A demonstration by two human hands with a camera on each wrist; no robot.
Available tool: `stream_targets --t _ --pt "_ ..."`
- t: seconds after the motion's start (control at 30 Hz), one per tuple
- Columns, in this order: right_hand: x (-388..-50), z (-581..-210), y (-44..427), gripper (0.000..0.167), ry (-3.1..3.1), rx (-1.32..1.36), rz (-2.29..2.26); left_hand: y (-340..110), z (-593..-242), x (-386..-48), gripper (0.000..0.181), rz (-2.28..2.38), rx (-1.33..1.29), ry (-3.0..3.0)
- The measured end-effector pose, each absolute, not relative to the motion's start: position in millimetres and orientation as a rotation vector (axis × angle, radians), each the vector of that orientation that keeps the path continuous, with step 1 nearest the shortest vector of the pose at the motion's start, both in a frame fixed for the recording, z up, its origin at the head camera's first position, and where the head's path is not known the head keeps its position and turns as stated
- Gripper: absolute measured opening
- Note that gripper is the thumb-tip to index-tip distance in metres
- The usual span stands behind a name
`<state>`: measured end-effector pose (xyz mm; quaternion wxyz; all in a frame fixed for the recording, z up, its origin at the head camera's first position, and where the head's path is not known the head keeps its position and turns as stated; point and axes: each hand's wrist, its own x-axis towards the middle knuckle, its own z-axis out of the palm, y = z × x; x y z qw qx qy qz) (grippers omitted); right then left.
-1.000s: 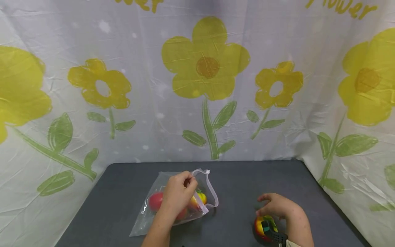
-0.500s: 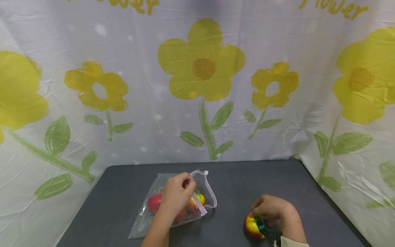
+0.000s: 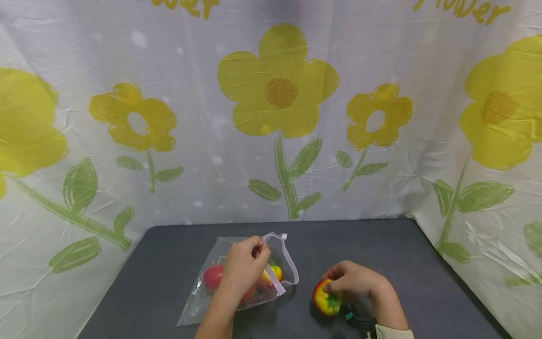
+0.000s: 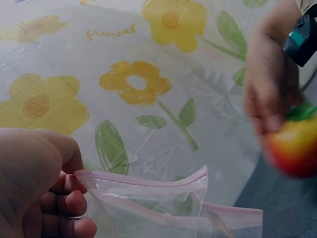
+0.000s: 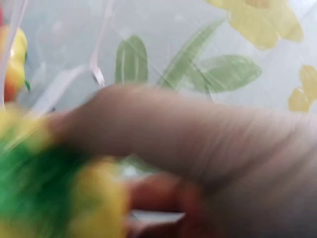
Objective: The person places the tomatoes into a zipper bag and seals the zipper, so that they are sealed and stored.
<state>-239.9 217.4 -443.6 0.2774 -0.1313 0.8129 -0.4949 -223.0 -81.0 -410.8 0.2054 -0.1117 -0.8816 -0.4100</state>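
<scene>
My left hand [image 3: 245, 263] pinches the pale pink rim of a clear zip bag [image 3: 195, 301], holding its mouth apart. Inside the bag lie a red rounded piece [image 3: 212, 277], a second reddish one [image 3: 248, 295] and a yellow-red one [image 3: 277, 272] with a green stem. To the right of the bag, my right hand [image 3: 357, 282] grips a red-and-yellow fruit or vegetable [image 3: 323, 301] with a green leafy top. The left wrist view shows this same red-and-yellow piece [image 4: 297, 146] in the fingers, beyond the bag's rim [image 4: 148, 181]. Motion blurs the right wrist view.
A dark grey table [image 3: 178, 249] lies under everything. Behind it and at both sides hangs a white sheet [image 3: 203, 188] printed with yellow flowers. A black strap device [image 3: 360, 322] sits at the right wrist.
My right hand has taken hold of the red-and-yellow piece and moved it left, closer to the bag. The left hand and the bag have stayed in place.
</scene>
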Motion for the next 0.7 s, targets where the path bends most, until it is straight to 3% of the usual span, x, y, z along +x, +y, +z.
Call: stream_targets --t 0.17,0.37,0.7 --pt "-242.9 -435.4 187.5 0.046 2.361 -0.252 -1.585 -78.2 -411.1 -222.4 0.021 -1.094 -0.340 -2.441" --pt "-240.1 -437.2 134.6 0.039 2.540 -0.114 -1.818 -74.5 -411.1 -221.3 0.021 -1.091 -0.368 -2.433" --pt "-228.8 -435.3 112.0 0.031 2.419 -0.702 -1.677 -74.8 -410.6 -221.5 0.019 -1.104 -0.385 -2.408"
